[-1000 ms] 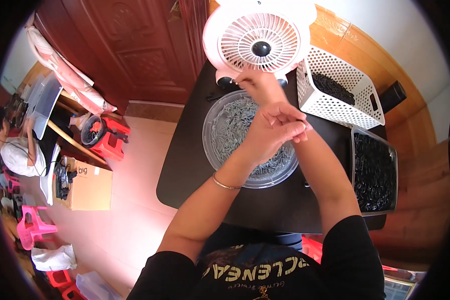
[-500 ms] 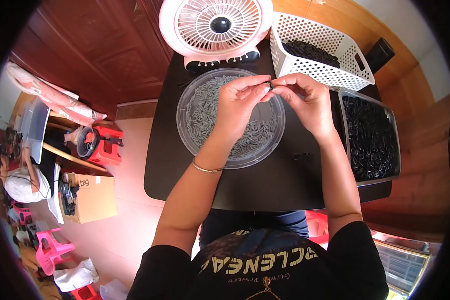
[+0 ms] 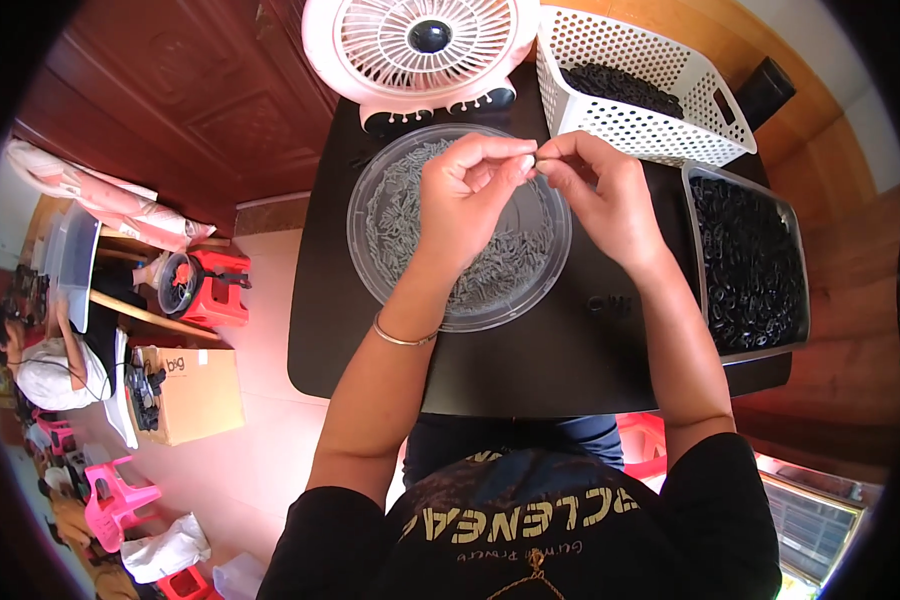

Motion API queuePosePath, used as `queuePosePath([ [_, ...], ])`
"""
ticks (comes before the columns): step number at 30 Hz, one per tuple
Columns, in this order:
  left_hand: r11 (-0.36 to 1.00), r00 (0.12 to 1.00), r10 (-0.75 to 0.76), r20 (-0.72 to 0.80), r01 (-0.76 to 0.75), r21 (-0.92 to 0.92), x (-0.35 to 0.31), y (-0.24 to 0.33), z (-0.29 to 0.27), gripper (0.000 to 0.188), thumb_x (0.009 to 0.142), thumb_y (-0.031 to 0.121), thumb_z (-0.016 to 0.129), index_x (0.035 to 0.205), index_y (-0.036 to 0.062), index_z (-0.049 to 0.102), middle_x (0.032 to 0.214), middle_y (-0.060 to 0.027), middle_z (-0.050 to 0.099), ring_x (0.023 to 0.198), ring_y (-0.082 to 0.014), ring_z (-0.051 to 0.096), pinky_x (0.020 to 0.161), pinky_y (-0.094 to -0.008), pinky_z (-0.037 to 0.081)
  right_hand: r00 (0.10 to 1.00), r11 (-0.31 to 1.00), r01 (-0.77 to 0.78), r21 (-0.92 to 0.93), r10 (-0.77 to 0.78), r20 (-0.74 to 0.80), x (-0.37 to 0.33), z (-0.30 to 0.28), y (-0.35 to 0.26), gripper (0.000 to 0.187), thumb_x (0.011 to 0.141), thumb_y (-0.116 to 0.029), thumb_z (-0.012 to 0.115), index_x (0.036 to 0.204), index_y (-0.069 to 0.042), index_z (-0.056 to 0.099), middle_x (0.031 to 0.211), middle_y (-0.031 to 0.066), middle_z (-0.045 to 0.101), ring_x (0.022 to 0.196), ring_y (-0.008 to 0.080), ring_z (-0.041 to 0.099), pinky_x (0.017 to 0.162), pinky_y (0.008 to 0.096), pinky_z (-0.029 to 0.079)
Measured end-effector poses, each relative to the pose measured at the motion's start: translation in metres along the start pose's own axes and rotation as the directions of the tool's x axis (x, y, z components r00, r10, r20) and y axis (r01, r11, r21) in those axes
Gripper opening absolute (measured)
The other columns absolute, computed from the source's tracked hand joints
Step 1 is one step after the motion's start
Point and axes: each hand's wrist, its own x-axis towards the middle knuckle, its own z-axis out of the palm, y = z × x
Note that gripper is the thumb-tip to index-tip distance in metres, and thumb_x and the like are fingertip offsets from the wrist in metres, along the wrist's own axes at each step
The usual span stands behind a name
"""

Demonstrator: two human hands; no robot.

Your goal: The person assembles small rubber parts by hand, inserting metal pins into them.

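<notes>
Above the far side of a round clear plastic tray, my two hands meet fingertip to fingertip. My left hand and my right hand are both pinched closed around a tiny dark piece; the fingers cover most of it, so its exact shape is hidden. Many small grey spindly pieces are spread in the round tray. To the right, a rectangular tray is full of black ring-like plastic pieces. A few loose black pieces lie on the table by my right forearm.
A pink fan stands at the table's far edge, beside a white perforated basket holding black pieces. A black cylinder is behind the basket. Off to the left are a cardboard box, a red stool and another person.
Both hands have shifted slightly toward the far left, still pinched together. The dark piece shows less between the fingertips now. The whole view has moved a little.
</notes>
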Motion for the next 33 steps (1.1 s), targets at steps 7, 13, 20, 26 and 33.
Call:
queuePosePath([
  [7,0.983,0.981,-0.169,-0.094,0.161,-0.082,0.002,-0.006,-0.005,0.014,0.081,0.0,0.057,0.093,-0.0057,0.058,0.087,-0.0085,0.06,0.078,-0.0135,0.059,0.073,-0.0262,0.051,0.784,0.948,-0.264,-0.177,0.317,0.533,-0.039,-0.048,0.003,0.017,0.066,-0.007,0.068,0.077,-0.003,0.056,0.066,0.0079,0.058,0.062,0.0176,0.058,0.058,0.0283,0.045],
  [13,0.958,0.971,-0.238,0.006,0.235,-0.165,-0.008,-0.014,0.012,0.014,0.081,-0.001,0.057,0.094,-0.0064,0.057,0.088,-0.0095,0.059,0.076,-0.0155,0.06,0.073,-0.0261,0.051,0.846,0.913,-0.054,-0.404,0.256,0.467,-0.076,-0.051,0.011,0.024,0.06,-0.012,0.07,0.077,-0.006,0.055,0.075,0.0084,0.056,0.068,0.0259,0.056,0.061,0.0357,0.044],
  [20,0.895,0.917,-0.392,0.068,0.397,-0.203,-0.016,-0.016,0.019,0.015,0.081,0.0,0.057,0.095,-0.0049,0.058,0.086,-0.0092,0.06,0.075,-0.016,0.061,0.071,-0.0253,0.05,0.923,0.843,-0.384,0.376,0.361,0.132,-0.052,-0.045,0.026,0.01,0.082,0.0,0.054,0.092,0.002,0.058,0.083,0.003,0.059,0.075,0.0085,0.056,0.07,0.0212,0.046],
  [26,0.882,0.902,-0.423,0.081,0.431,-0.192,-0.019,-0.019,0.023,0.016,0.08,0.001,0.058,0.096,-0.0044,0.058,0.087,-0.0087,0.06,0.075,-0.0147,0.06,0.071,-0.0251,0.05,0.94,0.78,-0.299,0.55,0.341,0.028,-0.044,-0.03,0.025,0.014,0.084,-0.003,0.053,0.097,0.002,0.057,0.084,0.005,0.06,0.078,0.0112,0.059,0.072,0.0227,0.047],
  [33,0.911,0.922,-0.377,0.089,0.387,-0.142,-0.021,-0.017,0.026,0.015,0.08,-0.001,0.057,0.095,-0.0029,0.059,0.088,-0.0086,0.06,0.076,-0.0143,0.06,0.07,-0.0245,0.049,0.942,0.745,-0.295,0.598,0.332,0.051,-0.05,-0.029,0.034,0.015,0.083,-0.001,0.056,0.097,0.001,0.057,0.085,0.0071,0.061,0.074,0.011,0.06,0.067,0.0223,0.049],
])
